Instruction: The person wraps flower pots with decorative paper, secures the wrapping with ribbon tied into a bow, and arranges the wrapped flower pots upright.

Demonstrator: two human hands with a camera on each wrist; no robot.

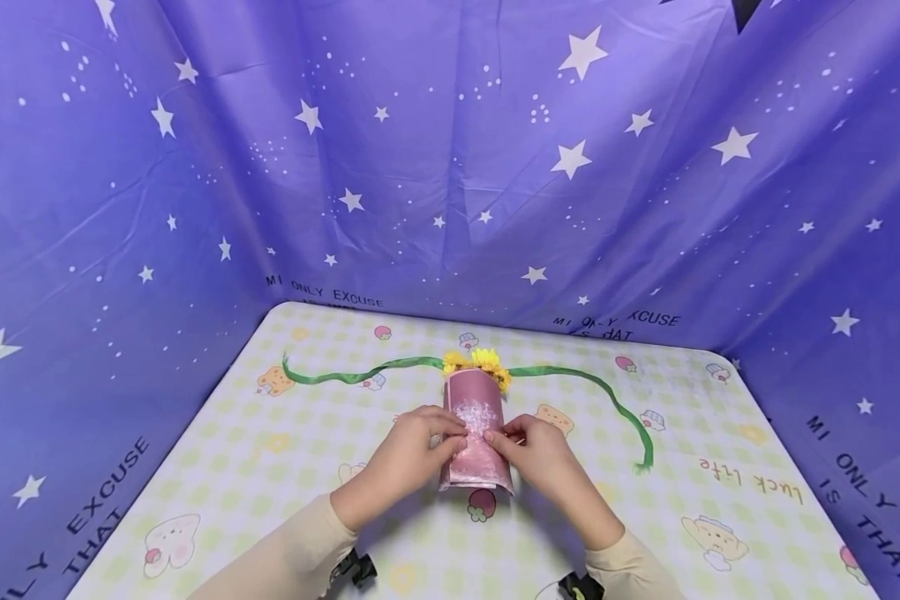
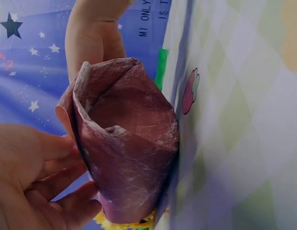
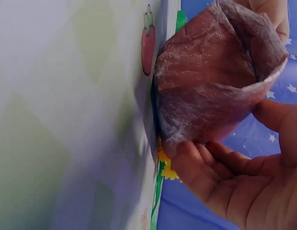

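Note:
A pink paper wrapper (image 1: 474, 392) lies on the table, rolled into a tube with its open lower end facing me. Yellow flowers (image 1: 487, 358) stick out past its far end. My left hand (image 1: 408, 446) holds the wrapper's left side, thumb and fingertips at the overlapping paper edge (image 2: 78, 115). From the other side my right hand (image 1: 543, 458) grips it, with the thumb near the rim and the fingers (image 3: 191, 165) along the side. Inside the tube, the left wrist view shows bare, creased paper walls; the stems are hidden.
A green ribbon (image 1: 600, 383) stretches out to both sides from behind the flowers. The table's checked cloth (image 1: 232, 467) has cartoon prints. Purple starry curtains (image 1: 450, 167) stand behind and beside it. Dark straps (image 1: 354, 571) sit near both wrists.

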